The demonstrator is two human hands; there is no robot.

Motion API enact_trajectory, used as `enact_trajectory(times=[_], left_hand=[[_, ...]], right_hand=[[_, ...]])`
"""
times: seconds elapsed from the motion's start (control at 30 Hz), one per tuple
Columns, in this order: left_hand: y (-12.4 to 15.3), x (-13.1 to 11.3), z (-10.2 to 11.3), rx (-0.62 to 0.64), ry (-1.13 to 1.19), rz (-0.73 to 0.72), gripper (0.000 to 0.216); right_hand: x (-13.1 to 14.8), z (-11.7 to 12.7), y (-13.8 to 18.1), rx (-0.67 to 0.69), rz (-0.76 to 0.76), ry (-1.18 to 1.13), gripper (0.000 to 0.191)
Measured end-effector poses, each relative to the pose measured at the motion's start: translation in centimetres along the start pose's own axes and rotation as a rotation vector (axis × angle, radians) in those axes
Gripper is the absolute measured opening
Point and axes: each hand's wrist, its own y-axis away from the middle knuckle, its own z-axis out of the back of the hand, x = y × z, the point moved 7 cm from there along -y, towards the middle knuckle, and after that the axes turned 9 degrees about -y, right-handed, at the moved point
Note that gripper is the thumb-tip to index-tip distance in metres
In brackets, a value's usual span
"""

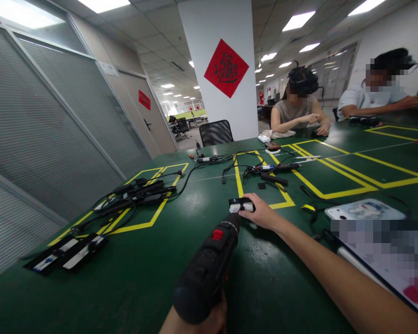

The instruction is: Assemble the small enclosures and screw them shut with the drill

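Note:
My left hand (198,322) shows at the bottom edge, closed round the grip of a black power drill (209,266) with a red switch. The drill's nose points at a small black and white part (241,204) on the green table (132,278). My right hand (261,213) reaches across from the right, and its fingers pinch that part and hold it against the table top.
Black cables and adapters (135,195) lie at the left, with two flat black pieces (68,253) nearer. More tools and wires (268,174) lie in the middle. A phone (364,211) rests at the right. Two other people (299,109) sit at the far side.

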Motion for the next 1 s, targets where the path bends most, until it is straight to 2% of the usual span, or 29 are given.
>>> enact_trajectory(times=[0.33, 0.63, 0.8, 1.0], left_hand=[[0.4, 0.5, 0.3, -0.039, 0.056, 0.052, 0.039], [0.0, -0.1, 0.7, -0.086, -0.028, 0.011, 0.041], [0.2, -0.5, 1.0, -0.051, -0.072, -0.032, 0.046], [0.1, -0.4, 0.9, -0.025, -0.041, -0.015, 0.042]], right_hand=[[0.2, -0.1, 0.0, 0.006, -0.002, -0.005, 0.045], [0.3, 0.1, 0.1, 0.011, -0.014, 0.002, 0.044], [0.2, 0.1, 0.0, 0.004, -0.012, 0.01, 0.043], [0.2, 0.0, 0.0, 0.006, -0.01, 0.013, 0.042]])
